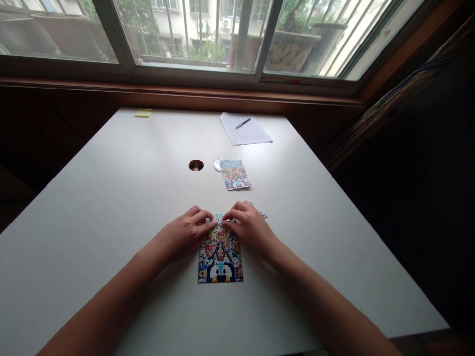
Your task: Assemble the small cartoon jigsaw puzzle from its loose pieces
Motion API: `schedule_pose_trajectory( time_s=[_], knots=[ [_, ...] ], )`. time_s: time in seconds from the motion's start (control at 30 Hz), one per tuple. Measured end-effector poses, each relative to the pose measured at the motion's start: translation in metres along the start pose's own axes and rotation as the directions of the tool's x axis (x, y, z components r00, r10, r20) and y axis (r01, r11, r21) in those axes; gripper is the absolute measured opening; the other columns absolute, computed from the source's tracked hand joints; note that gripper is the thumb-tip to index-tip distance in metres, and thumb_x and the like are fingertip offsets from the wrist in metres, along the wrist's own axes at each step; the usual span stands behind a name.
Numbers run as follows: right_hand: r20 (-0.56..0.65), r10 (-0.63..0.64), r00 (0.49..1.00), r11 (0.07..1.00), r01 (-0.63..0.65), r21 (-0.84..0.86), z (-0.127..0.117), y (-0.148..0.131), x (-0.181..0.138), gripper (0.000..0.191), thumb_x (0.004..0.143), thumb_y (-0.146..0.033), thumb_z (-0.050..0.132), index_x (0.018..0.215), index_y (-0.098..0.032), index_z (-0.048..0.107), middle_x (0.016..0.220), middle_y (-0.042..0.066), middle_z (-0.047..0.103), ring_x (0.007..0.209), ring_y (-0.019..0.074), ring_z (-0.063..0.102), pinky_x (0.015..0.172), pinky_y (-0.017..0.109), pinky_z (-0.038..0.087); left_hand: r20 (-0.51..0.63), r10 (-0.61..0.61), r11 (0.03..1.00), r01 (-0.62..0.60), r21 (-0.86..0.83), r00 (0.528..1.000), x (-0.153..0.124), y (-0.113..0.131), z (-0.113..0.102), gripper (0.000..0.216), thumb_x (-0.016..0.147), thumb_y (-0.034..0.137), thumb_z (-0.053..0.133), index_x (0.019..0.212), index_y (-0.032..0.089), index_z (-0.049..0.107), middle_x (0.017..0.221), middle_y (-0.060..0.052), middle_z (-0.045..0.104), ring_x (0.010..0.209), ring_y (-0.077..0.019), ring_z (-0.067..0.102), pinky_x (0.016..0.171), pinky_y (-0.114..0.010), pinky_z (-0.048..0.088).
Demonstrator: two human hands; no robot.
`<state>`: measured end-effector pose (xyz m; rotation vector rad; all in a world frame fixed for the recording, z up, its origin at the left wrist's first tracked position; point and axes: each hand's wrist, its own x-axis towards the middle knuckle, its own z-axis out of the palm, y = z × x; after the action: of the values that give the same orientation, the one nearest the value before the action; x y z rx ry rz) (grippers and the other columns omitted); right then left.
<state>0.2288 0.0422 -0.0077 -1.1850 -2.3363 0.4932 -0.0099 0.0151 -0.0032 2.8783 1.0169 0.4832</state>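
A small jigsaw puzzle (221, 254), mostly assembled, lies flat on the white table. It shows many colourful figures and a large blue dog face at its near end. My left hand (189, 227) is at its upper left edge, thumb and fingers closed on it. My right hand (250, 225) covers the upper right part, with thumb and forefinger pinched at a small light puzzle piece (222, 223); the fingertips partly hide it. Several loose puzzle pieces (263, 215) lie just beyond my right hand. Farther back rests a printed picture sheet (236, 175) with the same design.
The white table (111, 207) has a round cable hole (196, 165), with a silvery disc (217, 165) partly under the picture sheet. Near the far edge are papers (248, 132) with a pen (243, 122) on top, and a yellow sticky note (143, 113). A window stands behind.
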Motion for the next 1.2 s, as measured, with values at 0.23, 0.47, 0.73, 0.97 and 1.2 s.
schedule_pose_trajectory(
  time_s=[0.23,0.47,0.73,0.97,1.2],
  knots=[
    [0.025,-0.033,0.999,0.998,0.034,-0.045,-0.003,-0.001,0.001,0.007,0.085,-0.029,0.075,0.088,-0.023,0.073,0.091,0.004,0.063,0.088,0.0204,0.053,0.082,0.034,0.045,-0.006,-0.017,1.0,0.017,-0.024,1.0,0.0,0.0,0.001,0.03,0.093,0.012,0.049,0.121,0.019,0.061,0.113,-0.01,0.06,0.101,-0.0239,0.052,0.085,-0.04,0.056],
    [0.03,-0.03,0.999,0.996,0.032,-0.088,-0.002,-0.005,0.001,0.011,0.086,-0.032,0.074,0.09,-0.023,0.073,0.091,0.005,0.063,0.089,0.0212,0.053,0.082,0.035,0.045,-0.048,0.001,0.998,-0.004,-0.061,0.999,-0.002,-0.003,0.004,0.033,0.092,0.012,0.051,0.124,0.02,0.06,0.114,-0.01,0.06,0.101,-0.0235,0.051,0.085,-0.04,0.056],
    [0.023,-0.01,1.0,0.996,0.012,-0.086,0.0,-0.007,0.001,0.009,0.083,-0.026,0.074,0.089,-0.021,0.071,0.09,0.005,0.06,0.089,0.0215,0.054,0.082,0.035,0.046,-0.054,0.009,0.998,-0.013,-0.069,0.998,-0.003,-0.007,0.008,0.037,0.093,0.013,0.051,0.128,0.022,0.058,0.115,-0.01,0.06,0.101,-0.023,0.051,0.085,-0.039,0.056],
    [0.028,-0.007,1.0,0.995,0.01,-0.099,0.001,-0.006,0.0,0.009,0.082,-0.025,0.073,0.089,-0.021,0.068,0.09,0.005,0.06,0.089,0.0214,0.054,0.081,0.034,0.046,-0.054,0.007,0.997,-0.011,-0.073,0.999,-0.003,-0.007,0.01,0.037,0.093,0.012,0.052,0.128,0.022,0.057,0.115,-0.01,0.06,0.102,-0.0229,0.053,0.086,-0.039,0.056],
    [0.031,0.005,1.0,0.996,-0.002,-0.089,-0.008,0.0,-0.001,0.014,0.081,-0.026,0.073,0.092,-0.021,0.066,0.094,0.005,0.059,0.092,0.0214,0.055,0.083,0.034,0.046,-0.031,0.006,0.998,-0.008,-0.067,0.999,-0.002,-0.006,0.007,0.035,0.092,0.01,0.052,0.125,0.019,0.058,0.115,-0.01,0.061,0.101,-0.0231,0.053,0.086,-0.039,0.056]
  ],
)
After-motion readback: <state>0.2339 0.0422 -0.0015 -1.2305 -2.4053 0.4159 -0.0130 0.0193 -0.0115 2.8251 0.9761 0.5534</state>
